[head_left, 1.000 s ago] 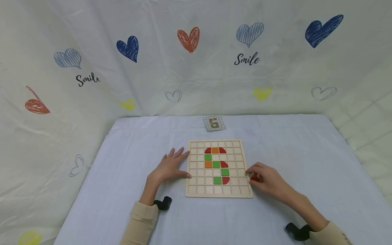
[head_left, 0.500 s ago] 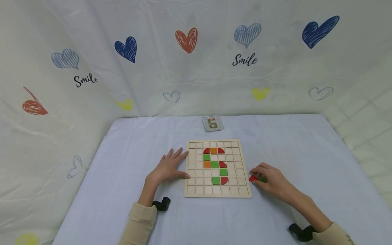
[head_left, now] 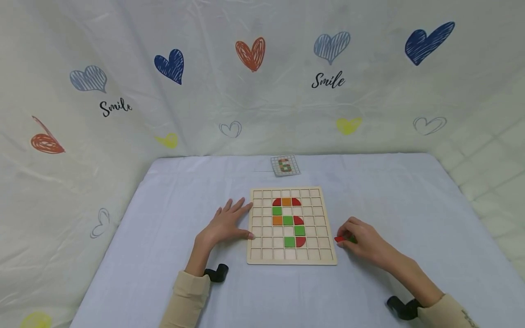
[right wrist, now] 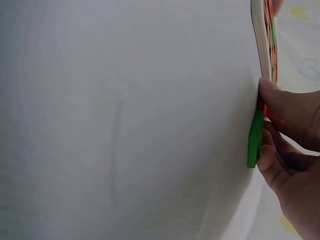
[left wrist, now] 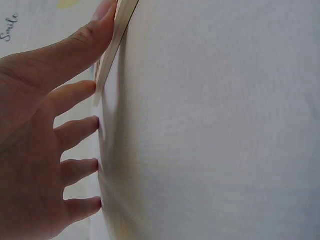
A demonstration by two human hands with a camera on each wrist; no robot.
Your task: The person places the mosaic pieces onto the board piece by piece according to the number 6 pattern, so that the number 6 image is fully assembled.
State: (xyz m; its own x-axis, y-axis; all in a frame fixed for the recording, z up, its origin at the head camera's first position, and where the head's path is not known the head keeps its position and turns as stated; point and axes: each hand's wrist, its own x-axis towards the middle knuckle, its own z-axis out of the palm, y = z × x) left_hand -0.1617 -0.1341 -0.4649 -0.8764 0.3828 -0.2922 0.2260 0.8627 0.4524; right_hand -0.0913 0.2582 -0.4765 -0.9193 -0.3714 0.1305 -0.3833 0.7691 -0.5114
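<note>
A square wooden grid board lies on the table, with red, orange and green tiles set in several of its cells. My left hand rests at the board's left edge, fingers spread and straight; in the left wrist view the thumb lies along the board's edge. Just off the board's right edge, my right hand pinches a red tile between thumb and fingers. A green tile is held in the same hand, behind the red one, partly covered by curled fingers.
A small pattern card with a gridded coloured figure lies beyond the board near the table's back edge. White cloth covers the table. A curtain printed with hearts hangs behind. Black wrist devices sit at both wrists.
My right hand has drawn slightly right, away from the board's edge, and the red and green tiles in it have come into sight. My left hand stays at the board's left edge.
</note>
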